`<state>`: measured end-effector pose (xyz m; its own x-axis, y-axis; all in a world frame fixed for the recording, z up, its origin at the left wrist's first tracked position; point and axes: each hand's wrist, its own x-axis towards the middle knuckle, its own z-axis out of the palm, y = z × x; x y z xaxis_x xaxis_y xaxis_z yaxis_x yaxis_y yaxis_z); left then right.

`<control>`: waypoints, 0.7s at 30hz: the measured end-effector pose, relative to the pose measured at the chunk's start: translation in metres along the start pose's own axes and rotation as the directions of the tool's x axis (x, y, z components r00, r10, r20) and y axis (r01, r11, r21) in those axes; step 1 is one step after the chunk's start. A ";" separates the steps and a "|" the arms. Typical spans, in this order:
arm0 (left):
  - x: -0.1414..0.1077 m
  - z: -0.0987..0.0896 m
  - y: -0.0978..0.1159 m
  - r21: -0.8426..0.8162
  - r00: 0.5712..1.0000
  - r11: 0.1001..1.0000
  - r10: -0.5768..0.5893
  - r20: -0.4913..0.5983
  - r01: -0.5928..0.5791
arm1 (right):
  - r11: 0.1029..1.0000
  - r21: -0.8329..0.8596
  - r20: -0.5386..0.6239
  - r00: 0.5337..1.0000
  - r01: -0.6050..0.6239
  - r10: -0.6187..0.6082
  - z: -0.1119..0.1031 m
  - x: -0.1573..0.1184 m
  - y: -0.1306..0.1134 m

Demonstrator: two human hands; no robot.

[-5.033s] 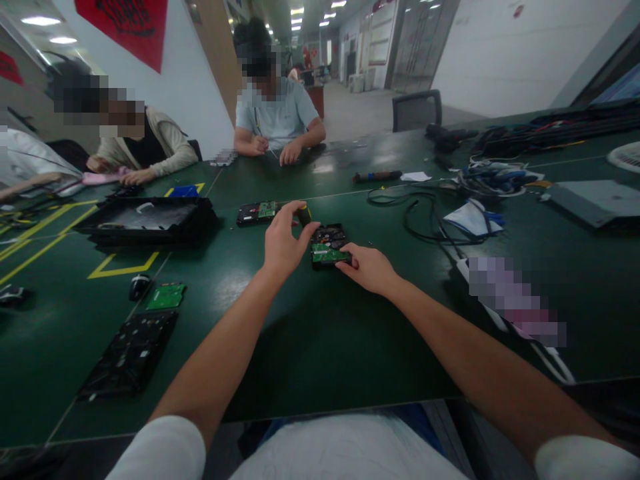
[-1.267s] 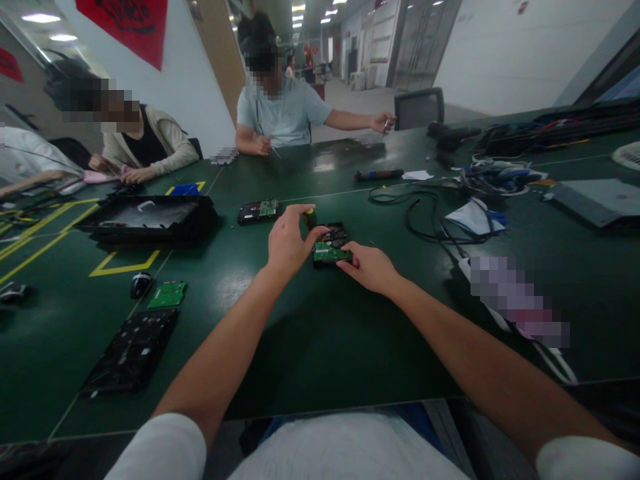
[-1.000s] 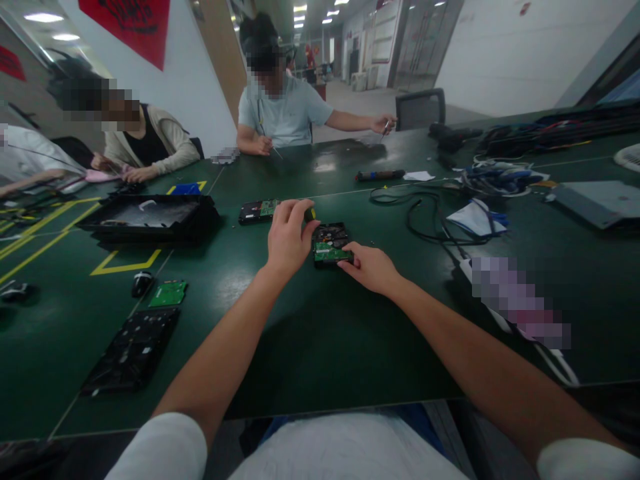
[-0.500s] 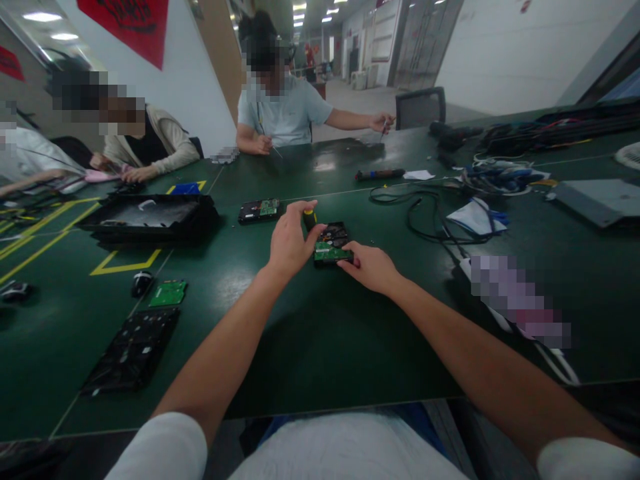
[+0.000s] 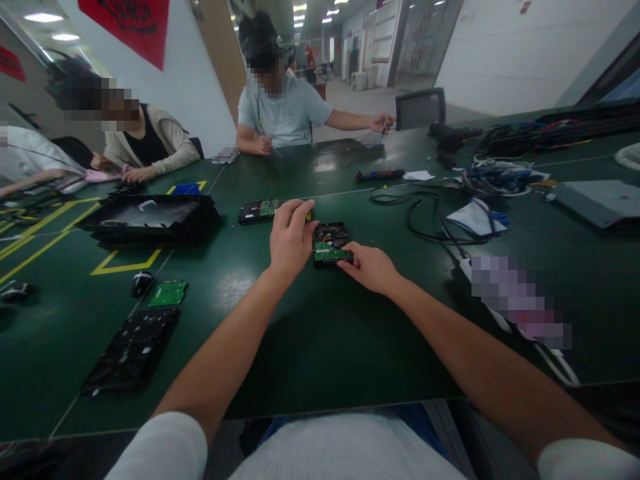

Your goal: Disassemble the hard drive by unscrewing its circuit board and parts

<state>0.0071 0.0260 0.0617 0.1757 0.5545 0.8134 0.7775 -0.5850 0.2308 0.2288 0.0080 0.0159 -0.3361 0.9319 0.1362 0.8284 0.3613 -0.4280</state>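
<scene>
A black hard drive [image 5: 331, 233] with a green circuit board lies flat on the table in front of me. My right hand [image 5: 369, 265] grips its near right edge between thumb and fingers. Over the drive's left side is my left hand [image 5: 293, 237], fingers curled around a screwdriver [image 5: 309, 215]. Only a bit of its yellow and black handle shows; its shaft and tip are hidden behind the hand. A second hard drive [image 5: 257, 211] with a green board rests just beyond my left hand.
At left are a black tray [image 5: 150, 220], a loose green circuit board [image 5: 169, 293], a computer mouse [image 5: 142, 283] and black drives [image 5: 133, 350]. Cables [image 5: 425, 213], a black screwdriver-like tool [image 5: 380, 175] and a grey metal box [image 5: 597, 200] lie right. Co-workers [image 5: 285, 110] sit across the table.
My left hand has turned and its fingers have curled further over the screwdriver, covering more of the handle. My right hand and the hard drive stay almost still.
</scene>
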 end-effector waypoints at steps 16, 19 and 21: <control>0.006 -0.002 -0.001 -0.185 0.993 0.975 -0.119 0.023 0.121 | 1.000 -0.013 0.004 1.000 0.006 -0.006 0.002 0.001 0.003; 0.007 -0.005 0.000 -0.126 0.998 0.990 -0.063 0.014 0.064 | 1.000 -0.006 0.002 1.000 0.003 -0.003 0.001 0.001 0.002; 0.007 -0.006 0.000 -0.123 0.999 0.992 -0.034 0.024 0.037 | 1.000 -0.004 0.008 1.000 -0.001 0.001 0.000 0.000 0.001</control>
<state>0.0044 0.0265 0.0703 0.1634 0.5885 0.7918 0.7030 -0.6326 0.3251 0.2291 0.0086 0.0155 -0.3385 0.9321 0.1287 0.8308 0.3602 -0.4243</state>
